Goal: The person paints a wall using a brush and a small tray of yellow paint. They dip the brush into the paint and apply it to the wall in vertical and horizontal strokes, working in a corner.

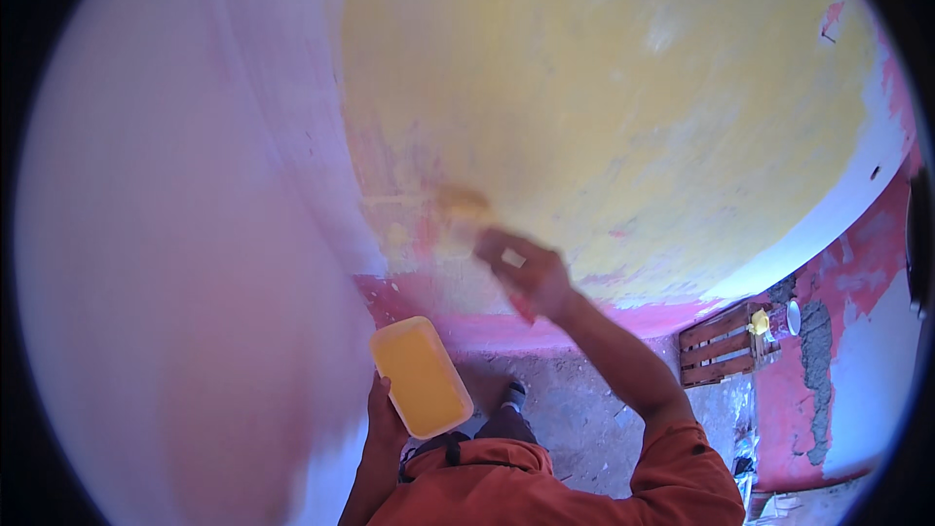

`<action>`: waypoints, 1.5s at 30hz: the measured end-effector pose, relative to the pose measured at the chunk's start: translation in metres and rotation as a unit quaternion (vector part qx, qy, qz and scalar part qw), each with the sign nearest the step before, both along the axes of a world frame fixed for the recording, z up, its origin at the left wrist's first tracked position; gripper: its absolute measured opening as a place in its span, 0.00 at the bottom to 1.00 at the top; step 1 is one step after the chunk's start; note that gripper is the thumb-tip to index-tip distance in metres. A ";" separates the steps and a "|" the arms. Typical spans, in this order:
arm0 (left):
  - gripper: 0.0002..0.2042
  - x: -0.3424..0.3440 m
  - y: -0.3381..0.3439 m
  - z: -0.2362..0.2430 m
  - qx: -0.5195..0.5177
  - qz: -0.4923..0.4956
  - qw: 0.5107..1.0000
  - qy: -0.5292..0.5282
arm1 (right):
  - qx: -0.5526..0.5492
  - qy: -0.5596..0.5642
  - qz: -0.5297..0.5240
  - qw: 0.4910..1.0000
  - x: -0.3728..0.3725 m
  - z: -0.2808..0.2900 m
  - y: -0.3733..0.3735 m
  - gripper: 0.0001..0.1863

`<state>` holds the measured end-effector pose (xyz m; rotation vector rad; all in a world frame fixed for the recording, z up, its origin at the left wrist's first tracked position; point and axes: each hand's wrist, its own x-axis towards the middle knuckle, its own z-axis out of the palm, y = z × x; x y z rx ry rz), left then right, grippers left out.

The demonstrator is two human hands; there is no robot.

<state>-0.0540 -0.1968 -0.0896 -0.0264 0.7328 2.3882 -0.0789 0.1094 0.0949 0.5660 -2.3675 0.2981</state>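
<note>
My right hand (526, 273) is closed around a paintbrush (464, 206), its bristles yellowish and smeared by motion. A red bit, apparently the handle end, shows below the hand. The bristles are at the lower left part of a wall (604, 88) coated in patchy yellow; whether they touch it I cannot tell. Down at the left, my left hand (387, 414) grips the side of a rectangular white plastic tub (452, 362). Yellow paint (417, 380) fills much of the tub, which is held in front of my body.
A pale wall (175, 234) rises close on my left. At the right, a wooden crate (716, 346) stands by the wall, with a white bucket (785, 319) and a yellow item (759, 321) on or beside it. Grey floor (594, 409) lies below, around my foot (514, 393).
</note>
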 end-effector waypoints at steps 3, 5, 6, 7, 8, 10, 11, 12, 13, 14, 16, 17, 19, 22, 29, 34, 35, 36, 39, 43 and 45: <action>0.33 0.000 0.000 0.006 0.001 -0.003 1.000 -0.012 | -0.090 0.186 -0.044 0.977 -0.015 0.076 0.012 0.15; 0.31 0.002 -0.002 -0.005 -0.023 0.029 0.999 0.015 | -0.143 0.247 -0.042 0.958 -0.012 0.110 -0.003 0.14; 0.31 0.003 0.001 -0.007 -0.032 0.039 0.998 0.028 | -0.125 0.275 -0.054 0.952 -0.009 0.117 -0.003 0.13; 0.31 0.003 0.000 -0.009 -0.018 0.027 0.999 0.013 | -0.051 0.267 -0.055 0.961 -0.007 0.117 -0.001 0.13; 0.33 0.003 -0.001 -0.008 -0.005 0.015 1.000 -0.003 | 0.024 0.258 -0.056 0.964 -0.003 0.115 0.001 0.13; 0.35 0.004 -0.001 -0.005 0.003 0.004 1.000 -0.012 | 0.145 0.235 -0.074 0.958 -0.003 0.090 0.002 0.18; 0.35 0.005 0.000 -0.003 -0.003 0.005 1.000 -0.006 | 0.168 0.220 -0.073 0.958 -0.005 0.065 0.004 0.17; 0.35 0.005 0.001 -0.001 -0.007 0.004 1.000 0.000 | 0.192 0.203 -0.074 0.957 -0.005 0.039 0.009 0.17; 0.35 0.005 0.001 0.002 -0.011 0.004 1.000 0.002 | 0.203 0.174 -0.071 0.961 -0.003 0.012 0.014 0.16; 0.35 0.005 0.001 0.006 -0.015 0.004 1.000 0.004 | 0.215 0.145 -0.068 0.963 0.001 -0.014 0.018 0.16; 0.35 0.006 -0.002 0.008 -0.019 0.009 1.000 -0.001 | 0.239 0.099 -0.044 0.965 0.011 -0.057 0.016 0.16; 0.34 0.005 -0.002 0.006 -0.017 0.009 1.000 -0.007 | 0.216 0.049 -0.031 0.975 0.018 -0.076 0.015 0.15; 0.34 0.004 0.000 0.007 -0.017 0.013 1.000 -0.002 | 0.134 -0.052 -0.007 0.990 0.029 -0.098 0.011 0.15; 0.34 0.004 0.008 0.013 -0.016 0.012 1.000 0.017 | 0.051 -0.176 -0.051 0.982 0.031 -0.097 0.047 0.16; 0.37 0.002 0.005 -0.008 0.003 0.005 1.000 -0.010 | -0.052 -0.051 -0.039 0.997 0.013 0.152 0.058 0.09; 0.36 0.003 0.006 -0.011 0.016 -0.012 0.999 -0.034 | -0.045 0.201 -0.026 0.978 0.031 0.250 0.034 0.10; 0.36 0.003 0.006 -0.011 0.019 -0.015 0.999 -0.041 | -0.090 0.217 0.051 0.971 0.023 0.249 0.033 0.10; 0.35 0.004 0.005 -0.011 0.021 -0.018 0.998 -0.047 | -0.078 0.216 0.035 0.973 0.019 0.240 0.034 0.11; 0.34 0.005 0.003 -0.008 0.028 -0.020 0.999 -0.038 | 0.099 0.213 -0.129 0.964 0.013 0.190 0.036 0.14; 0.33 0.006 0.000 -0.007 0.019 -0.018 0.999 -0.036 | 0.262 0.208 -0.113 0.936 0.006 0.065 0.036 0.17; 0.32 0.005 -0.001 0.000 0.012 -0.012 1.000 -0.022 | 0.269 0.164 -0.104 0.943 0.015 -0.001 0.037 0.16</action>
